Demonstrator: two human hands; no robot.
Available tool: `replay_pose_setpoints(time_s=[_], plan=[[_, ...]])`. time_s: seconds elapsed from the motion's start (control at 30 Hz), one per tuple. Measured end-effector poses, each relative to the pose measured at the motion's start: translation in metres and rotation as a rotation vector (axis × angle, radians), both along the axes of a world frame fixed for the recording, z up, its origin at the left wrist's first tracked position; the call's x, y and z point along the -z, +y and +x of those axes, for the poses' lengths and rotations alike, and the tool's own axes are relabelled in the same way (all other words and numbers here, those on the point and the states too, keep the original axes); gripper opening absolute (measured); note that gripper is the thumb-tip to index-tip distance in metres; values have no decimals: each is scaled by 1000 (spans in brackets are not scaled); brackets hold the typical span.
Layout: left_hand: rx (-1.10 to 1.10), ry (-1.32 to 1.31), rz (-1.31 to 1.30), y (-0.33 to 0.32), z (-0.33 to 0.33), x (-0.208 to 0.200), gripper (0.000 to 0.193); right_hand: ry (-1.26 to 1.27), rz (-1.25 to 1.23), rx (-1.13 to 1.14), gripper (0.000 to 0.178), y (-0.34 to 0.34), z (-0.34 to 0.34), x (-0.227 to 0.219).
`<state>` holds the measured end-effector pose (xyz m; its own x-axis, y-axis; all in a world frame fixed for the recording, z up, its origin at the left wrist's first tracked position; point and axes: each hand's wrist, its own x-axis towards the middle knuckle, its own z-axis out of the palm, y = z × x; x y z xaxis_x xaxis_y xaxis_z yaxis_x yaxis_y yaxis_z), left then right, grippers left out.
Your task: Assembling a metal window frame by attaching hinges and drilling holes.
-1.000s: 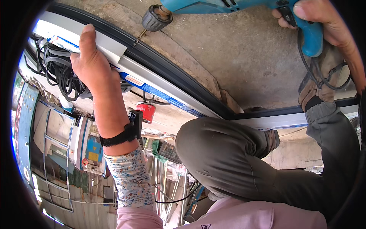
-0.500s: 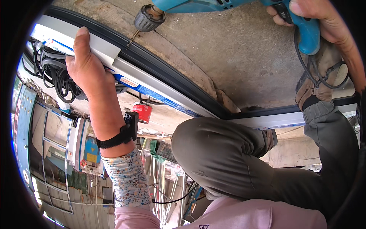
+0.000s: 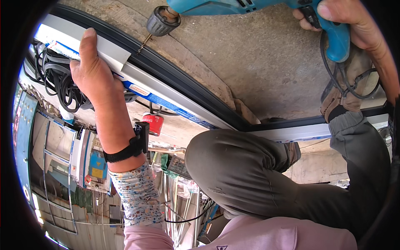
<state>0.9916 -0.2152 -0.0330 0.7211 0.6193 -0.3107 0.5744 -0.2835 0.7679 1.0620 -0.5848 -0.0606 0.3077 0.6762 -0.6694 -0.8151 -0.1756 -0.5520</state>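
My right hand (image 3: pixel 352 21) is wrapped around the handle of a teal power drill (image 3: pixel 250 6), with a finger by its trigger. From the black chuck (image 3: pixel 163 21) a thin drill bit (image 3: pixel 144 43) points down; its tip meets the dark grooved side of a metal frame (image 3: pixel 187 89). On the frame's pale side lies a short silver-white profile piece (image 3: pixel 110 52), whose cut end is close to the bit. My left hand (image 3: pixel 98 79) clamps this piece, thumb on top and the other fingers hidden underneath. Blue-and-white film strips (image 3: pixel 166 105) cover parts of the frame.
Coiled black cable (image 3: pixel 62 79) lies beside my left hand, with a red can (image 3: pixel 153 123) farther right. My bent knee (image 3: pixel 216 158) is close to the frame's corner, and the drill's cord (image 3: pixel 333 75) hangs by my shoe (image 3: pixel 331 100). Metal strips (image 3: pixel 183 208) stand behind.
The view has shifted slightly. Both hands keep their grips, and the bit's tip stays at about the same spot on the frame.
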Motion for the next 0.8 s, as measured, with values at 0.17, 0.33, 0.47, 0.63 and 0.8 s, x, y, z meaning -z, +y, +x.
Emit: replay_pose_setpoints(time_s=[0.17,0.33,0.47,0.63,0.8], plan=[[-6,4,21,0,0,-1,51,14,-21,2,71,2,-3,3],[-17,9,24,-2,0,1,51,91,-90,17,70,7,3,-11],[-15,-39,-31,1,2,0,51,-45,-180,-54,68,7,5,-21],[11,-39,-50,8,-2,2,43,-141,-168,-175,84,-10,2,-2],[136,-60,-224,-4,1,-17,53,-61,-127,-169,73,-1,8,-17]])
